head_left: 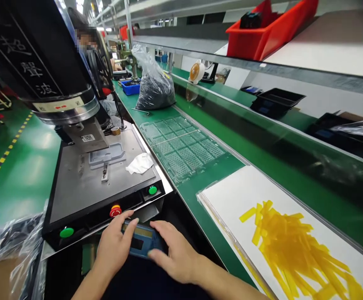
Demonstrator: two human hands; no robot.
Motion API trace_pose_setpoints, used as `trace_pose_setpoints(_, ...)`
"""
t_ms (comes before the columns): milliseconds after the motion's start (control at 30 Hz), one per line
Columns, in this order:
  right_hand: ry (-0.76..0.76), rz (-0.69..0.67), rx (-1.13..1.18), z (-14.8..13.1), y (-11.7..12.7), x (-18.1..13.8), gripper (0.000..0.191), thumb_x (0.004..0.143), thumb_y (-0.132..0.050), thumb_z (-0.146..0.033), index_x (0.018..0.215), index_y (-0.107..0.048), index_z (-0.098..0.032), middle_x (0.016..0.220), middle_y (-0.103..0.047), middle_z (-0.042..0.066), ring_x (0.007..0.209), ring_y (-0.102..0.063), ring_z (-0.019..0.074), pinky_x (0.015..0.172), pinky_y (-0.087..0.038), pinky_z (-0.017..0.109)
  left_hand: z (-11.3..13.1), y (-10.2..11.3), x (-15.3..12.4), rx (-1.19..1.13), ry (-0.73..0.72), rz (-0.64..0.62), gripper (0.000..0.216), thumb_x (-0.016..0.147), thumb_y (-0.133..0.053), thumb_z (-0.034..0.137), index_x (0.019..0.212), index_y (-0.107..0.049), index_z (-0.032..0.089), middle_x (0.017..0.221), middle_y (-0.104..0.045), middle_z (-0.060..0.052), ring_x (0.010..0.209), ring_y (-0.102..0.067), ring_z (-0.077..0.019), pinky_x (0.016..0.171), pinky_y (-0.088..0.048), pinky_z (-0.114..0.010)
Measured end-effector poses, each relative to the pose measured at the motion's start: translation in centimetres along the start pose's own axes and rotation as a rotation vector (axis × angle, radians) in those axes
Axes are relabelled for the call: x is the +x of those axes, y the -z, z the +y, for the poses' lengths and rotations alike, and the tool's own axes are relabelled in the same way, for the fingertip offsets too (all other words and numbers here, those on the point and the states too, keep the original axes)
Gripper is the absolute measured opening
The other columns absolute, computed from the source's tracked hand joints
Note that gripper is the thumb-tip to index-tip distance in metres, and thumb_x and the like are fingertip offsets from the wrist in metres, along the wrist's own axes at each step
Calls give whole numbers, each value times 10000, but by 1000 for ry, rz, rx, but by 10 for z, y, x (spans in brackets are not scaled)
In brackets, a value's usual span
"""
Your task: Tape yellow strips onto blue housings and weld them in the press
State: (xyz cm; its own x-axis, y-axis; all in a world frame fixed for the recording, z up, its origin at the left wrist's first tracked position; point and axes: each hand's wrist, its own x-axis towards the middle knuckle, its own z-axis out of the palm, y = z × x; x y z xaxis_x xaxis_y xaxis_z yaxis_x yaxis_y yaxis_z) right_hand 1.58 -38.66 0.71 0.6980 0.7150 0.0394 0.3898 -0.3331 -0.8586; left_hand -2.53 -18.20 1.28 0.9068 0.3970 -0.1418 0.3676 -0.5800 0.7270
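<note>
Black press point(89, 137) here, top cut off; white sheet point(231, 193) running out of frame, yellow strips point(294, 246) heaped uncountably on it; left hand point(115, 241) and right hand point(178, 254) gripping a partly hidden blue case point(140, 243) between them, before the press

Between my left grip point(116, 245) and right grip point(177, 253) I hold a flat, dark-blue rectangular piece point(144, 246), slightly slanted, its face toward me. A yellowish strip point(143, 232) runs along its far side, a black rectangle point(136, 243) nearer me; both ends are partly covered.
</note>
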Motion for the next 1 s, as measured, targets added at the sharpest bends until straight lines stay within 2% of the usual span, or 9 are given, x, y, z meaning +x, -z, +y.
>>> trace_pose_setpoints(67,116,-39,-157,-6,12,2,848,722,-728,-407,1428,-347,-134,1458,-330,188,1313,-357,316,1077,-349,454,9,8,8,-69,67,0,539,801,-442,629,1125,-628,240,1041,-693,-54,943,-639,-256,852,-497,-396)
trace_pose_setpoints(167,249,-35,-342,-14,30,12,890,685,-736,-335,1444,-311,-146,1456,-318,190,1294,-368,329,1055,-367,471,26,18,20,-231,132,-68,620,798,-423,659,1197,-589,214,810,-700,-29,707,-640,-221,648,-512,-333)
trace_pose_setpoints(233,332,3,-398,-14,43,24,859,681,-713,-313,1431,-327,-151,1413,-382,176,1249,-423,312,1029,-399,447,31,27,34,-276,103,-56,629,796,-425,665,1204,-577,211,817,-698,-25,715,-638,-209,663,-511,-321)
trace_pose_setpoints(333,360,149,-398,-2,68,54,779,693,-698,-350,1382,-384,-166,1357,-452,150,1212,-472,275,1014,-422,397,18,51,71,-49,2,196,581,791,-429,641,1144,-602,213,1016,-680,-64,892,-637,-236,845,-496,-373)
trace_pose_setpoints(400,280,284,-394,12,87,81,686,718,-679,-371,1330,-431,-185,1299,-506,126,1166,-510,252,1003,-431,384,-7,70,100,181,-88,393,590,809,-382,600,1148,-592,165,1119,-632,-120,1003,-602,-275,928,-463,-424)
trace_pose_setpoints(500,70,456,-435,35,117,128,607,742,-651,-410,1281,-469,-199,1249,-545,102,1130,-532,249,983,-436,389,-55,88,137,454,-193,538,663,829,-306,541,1205,-539,47,1262,-529,-227,1235,-449,-344,1040,-370,-480)
trace_pose_setpoints(633,-216,545,-536,60,149,198,653,768,-620,-476,1313,-438,-166,1260,-538,116,1137,-526,264,958,-432,375,-103,84,158,636,-46,539,712,864,-210,530,1267,-491,14,1361,-414,-275,1279,-388,-391,1023,-368,-525)
trace_pose_setpoints(800,-379,519,-654,80,164,284,642,797,-581,-526,1306,-436,-164,1233,-536,130,1115,-530,262,890,-431,335,-114,74,163,712,-23,464,703,863,-230,546,1291,-487,51,1376,-397,-242,1289,-379,-385,1044,-349,-507)
trace_pose_setpoints(1000,-456,498,-690,102,158,379,647,828,-551,-545,1348,-406,-188,1235,-507,149,1087,-538,274,891,-403,355,-119,73,166,725,-23,483,694,862,-223,551,1270,-503,64,1375,-396,-223,1290,-390,-364,1049,-355,-484)
